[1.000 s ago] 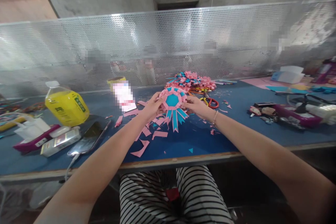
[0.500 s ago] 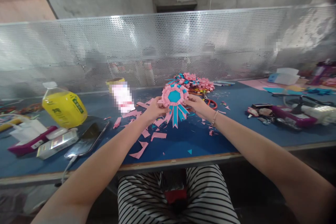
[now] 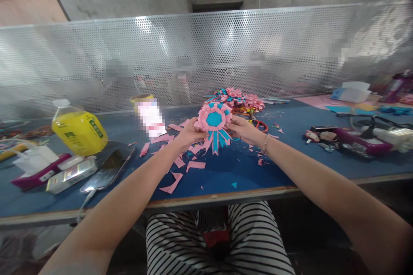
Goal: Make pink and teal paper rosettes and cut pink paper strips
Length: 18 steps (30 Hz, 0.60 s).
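I hold a pink and blue paper rosette (image 3: pixel 214 120) with hanging ribbon tails above the blue table (image 3: pixel 290 154). My left hand (image 3: pixel 189 134) pinches its left edge and my right hand (image 3: pixel 242 129) pinches its right edge. Both hands have their fingers closed on the paper. Pink paper scraps (image 3: pixel 180 167) lie on the table under and to the left of the rosette. A pile of finished rosettes (image 3: pixel 237 98) sits just behind it.
Red-handled scissors (image 3: pixel 260 125) lie right of my right hand. A yellow bottle (image 3: pixel 79 131), a phone (image 3: pixel 108 171) and packets stand at the left. Tools and boxes (image 3: pixel 358 139) lie at the right. A perforated metal screen (image 3: pixel 129 60) closes the back, with people behind it.
The rosette has been lifted slightly and tilted more upright between my two hands. Both hands keep their grip on it.
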Each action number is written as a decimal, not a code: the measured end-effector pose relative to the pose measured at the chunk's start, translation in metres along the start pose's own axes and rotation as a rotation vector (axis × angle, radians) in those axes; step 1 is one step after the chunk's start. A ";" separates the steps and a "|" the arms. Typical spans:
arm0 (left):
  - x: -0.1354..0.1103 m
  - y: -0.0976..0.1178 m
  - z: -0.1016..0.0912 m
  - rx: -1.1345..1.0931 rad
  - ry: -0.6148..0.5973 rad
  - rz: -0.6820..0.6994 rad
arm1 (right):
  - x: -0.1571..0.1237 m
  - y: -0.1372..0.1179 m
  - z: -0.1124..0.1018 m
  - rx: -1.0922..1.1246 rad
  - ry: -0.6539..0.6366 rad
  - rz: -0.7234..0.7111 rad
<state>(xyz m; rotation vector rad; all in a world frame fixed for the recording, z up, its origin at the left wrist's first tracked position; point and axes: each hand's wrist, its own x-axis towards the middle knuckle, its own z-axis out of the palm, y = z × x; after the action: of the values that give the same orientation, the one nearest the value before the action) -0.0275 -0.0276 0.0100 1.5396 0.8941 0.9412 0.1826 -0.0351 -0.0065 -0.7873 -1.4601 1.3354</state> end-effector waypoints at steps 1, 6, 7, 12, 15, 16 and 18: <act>0.000 0.000 0.000 0.002 -0.002 0.001 | 0.000 0.000 0.000 0.004 -0.002 0.001; -0.001 0.000 0.001 -0.004 -0.011 -0.015 | -0.001 -0.002 0.004 0.002 0.016 0.032; -0.001 0.001 0.002 -0.009 -0.002 -0.022 | -0.001 -0.002 0.005 0.002 0.018 0.037; 0.001 0.003 0.003 -0.099 0.001 0.033 | -0.002 -0.004 0.006 -0.005 0.033 0.056; 0.003 0.003 0.002 -0.166 -0.016 0.051 | -0.001 -0.002 0.006 -0.018 0.036 0.061; 0.003 0.003 0.001 -0.167 -0.016 0.047 | -0.001 -0.002 0.006 -0.015 0.040 0.061; 0.003 0.003 0.000 -0.147 -0.014 0.037 | -0.001 -0.002 0.007 -0.003 0.051 0.067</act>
<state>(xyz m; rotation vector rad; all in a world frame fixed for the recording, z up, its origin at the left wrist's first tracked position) -0.0258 -0.0257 0.0135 1.4397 0.7721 0.9994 0.1771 -0.0388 -0.0048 -0.8729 -1.4065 1.3544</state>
